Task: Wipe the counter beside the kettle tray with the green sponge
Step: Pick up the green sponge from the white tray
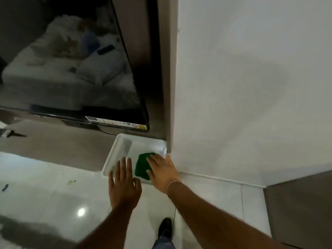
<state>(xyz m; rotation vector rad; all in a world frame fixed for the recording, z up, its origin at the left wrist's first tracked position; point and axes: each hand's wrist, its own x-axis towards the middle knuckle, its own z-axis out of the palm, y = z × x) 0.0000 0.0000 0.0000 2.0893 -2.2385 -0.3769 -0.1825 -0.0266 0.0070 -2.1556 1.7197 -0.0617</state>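
Observation:
A green sponge [142, 166] lies inside a white tray [115, 150] at the right end of the brown counter [59, 144], against the wall corner. My right hand [162, 172] rests on the sponge's right side with fingers spread over it; whether it grips the sponge is unclear. My left hand [124, 184] hovers open over the tray's front edge, fingers apart, holding nothing. No kettle is visible in the tray.
A black television [71, 60] hangs over the counter, its lower edge just behind the tray. A white wall [251, 87] stands to the right. Glossy white floor tiles [53, 194] lie below, with my shoe [165, 229] on them. A dark object [10, 134] lies at the counter's left.

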